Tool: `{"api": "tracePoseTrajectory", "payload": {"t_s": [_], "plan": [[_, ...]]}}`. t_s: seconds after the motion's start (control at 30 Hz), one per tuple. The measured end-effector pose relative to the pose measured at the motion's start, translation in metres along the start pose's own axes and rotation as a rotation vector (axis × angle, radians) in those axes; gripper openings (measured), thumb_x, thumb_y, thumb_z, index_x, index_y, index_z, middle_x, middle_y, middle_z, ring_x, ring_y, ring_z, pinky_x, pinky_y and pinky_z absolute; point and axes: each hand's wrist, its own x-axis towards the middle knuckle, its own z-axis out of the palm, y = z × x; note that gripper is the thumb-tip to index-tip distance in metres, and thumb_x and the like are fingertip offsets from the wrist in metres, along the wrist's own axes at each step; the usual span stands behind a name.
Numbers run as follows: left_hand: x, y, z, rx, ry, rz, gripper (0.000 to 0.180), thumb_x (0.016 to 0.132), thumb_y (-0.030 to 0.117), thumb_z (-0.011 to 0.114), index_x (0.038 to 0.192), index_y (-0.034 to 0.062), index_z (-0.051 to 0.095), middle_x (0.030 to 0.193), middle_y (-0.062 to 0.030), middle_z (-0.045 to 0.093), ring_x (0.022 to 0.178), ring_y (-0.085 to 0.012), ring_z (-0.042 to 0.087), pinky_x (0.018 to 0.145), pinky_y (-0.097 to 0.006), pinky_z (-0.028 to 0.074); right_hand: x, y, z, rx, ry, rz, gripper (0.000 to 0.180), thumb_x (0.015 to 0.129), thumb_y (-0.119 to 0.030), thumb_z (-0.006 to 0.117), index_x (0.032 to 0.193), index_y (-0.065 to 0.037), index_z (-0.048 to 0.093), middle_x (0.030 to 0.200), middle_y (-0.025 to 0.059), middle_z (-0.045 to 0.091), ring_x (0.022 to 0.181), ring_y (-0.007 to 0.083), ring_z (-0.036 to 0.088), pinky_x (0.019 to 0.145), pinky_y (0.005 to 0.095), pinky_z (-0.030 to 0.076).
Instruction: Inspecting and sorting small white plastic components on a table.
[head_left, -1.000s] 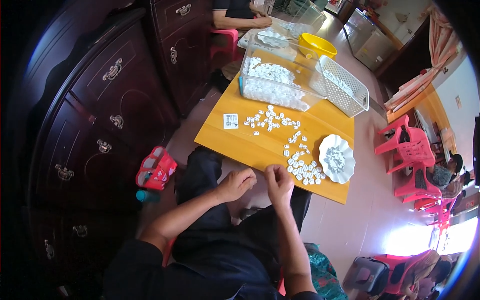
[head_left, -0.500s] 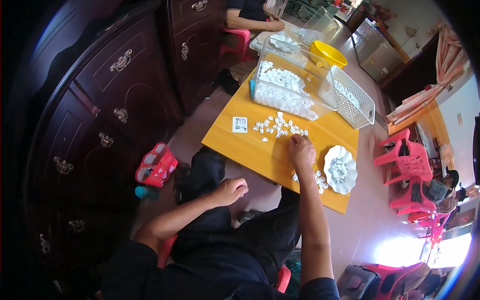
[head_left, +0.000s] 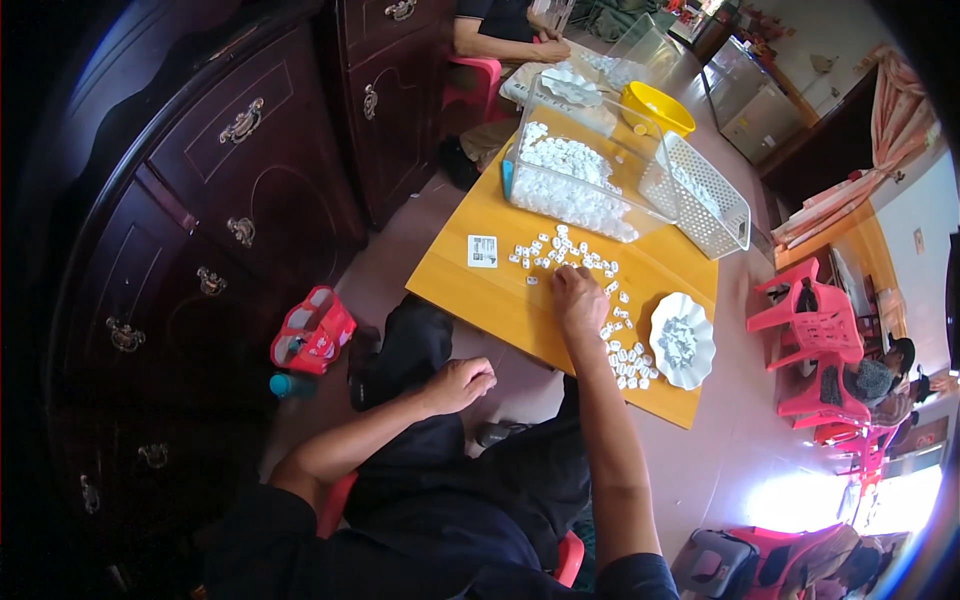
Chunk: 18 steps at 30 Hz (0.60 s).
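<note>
Seen from above, a seated person works at a low yellow wooden table [head_left: 500, 300]; every place here is given relative to that table.

Far left of the table stands a dark wooden cabinet [head_left: 210, 200] with brass handles. On the floor between the cabinet and the table lies a small red basket [head_left: 312, 330], with a teal bottle cap [head_left: 290, 384] just beside it.

The left hand [head_left: 458, 384] is off the table, below its near edge, resting on the person's dark-trousered knee. Its fingers are curled into a loose fist and nothing shows in it.

On the table's left part lies a small white card [head_left: 482, 251]. Beside it, toward the middle, small white pieces [head_left: 560, 252] lie scattered. The right hand [head_left: 580, 298] rests palm down on the table's middle, fingertips touching these pieces; the fingers bend downward, and whether they pinch a piece cannot be told.

At the table's far edge stands a clear plastic tub [head_left: 570, 185] full of white pieces. To its right a white mesh basket [head_left: 700, 195] tilts on its side. On the table's right part sits a white scalloped dish [head_left: 683, 341] holding grey bits, with more white pieces near it.

Beyond the table's far edge another person's hand [head_left: 548, 50] rests by a yellow bowl [head_left: 655, 106]. Right of the table stand red plastic chairs [head_left: 815, 330].
</note>
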Motion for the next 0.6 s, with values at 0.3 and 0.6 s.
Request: {"api": "tracePoseTrajectory", "payload": {"t_s": [0.3, 0.6], "plan": [[-0.001, 0.008, 0.004, 0.018, -0.041, -0.03, 0.017, 0.094, 0.017, 0.06, 0.09, 0.0004, 0.062, 0.074, -0.0125, 0.067, 0.067, -0.0254, 0.066, 0.065, -0.036, 0.051, -0.016, 0.003, 0.001, 0.06, 0.04, -0.037, 0.016, 0.088, -0.028, 0.067, 0.085, -0.012, 0.067, 0.089, 0.0102, 0.066, 0.079, 0.0333, 0.068, 0.069, 0.0444, 0.055], [-0.001, 0.018, -0.001, 0.026, -0.042, -0.044, 0.016, 0.096, 0.015, 0.058, 0.092, 0.0, 0.062, 0.077, -0.0112, 0.068, 0.07, -0.0228, 0.067, 0.067, -0.034, 0.052, -0.005, -0.01, -0.012, 0.098, -0.05, 0.082, 0.017, 0.087, -0.027, 0.067, 0.094, -0.012, 0.07, 0.094, 0.0101, 0.069, 0.085, 0.0331, 0.069, 0.076, 0.0444, 0.054]]}}
